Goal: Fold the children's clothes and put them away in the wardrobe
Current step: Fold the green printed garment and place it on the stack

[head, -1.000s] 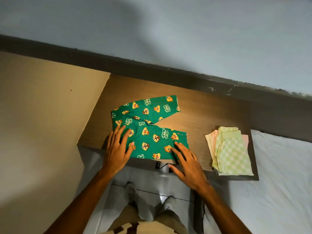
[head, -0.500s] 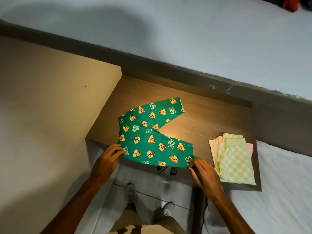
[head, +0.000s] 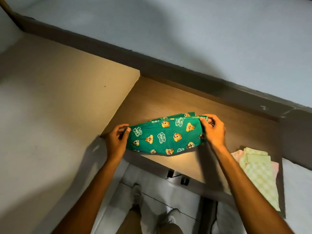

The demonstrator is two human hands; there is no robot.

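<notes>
Here the green printed children's trousers (head: pixel 166 135) hang lifted above the wooden desk (head: pixel 152 100), stretched sideways between both hands, the near half raised and sagging in a curve while a far layer shows just behind its top edge. The left hand (head: pixel 116 141) pinches the left end, its fingers (head: pixel 125 130) closed on the cloth; the right hand (head: pixel 213 130) grips the right end, its fingers (head: pixel 203 120) clamped over the upper corner. Under the trousers the desk is brightly lit. To the right, near the desk's right edge and well apart from the trousers, lies a folded stack of pale green checked and pink clothes (head: pixel 258 171). Beyond that edge is a white bed (head: pixel 298 191). Below the desk, the person's shoes (head: pixel 136 191) stand on a light floor.
</notes>
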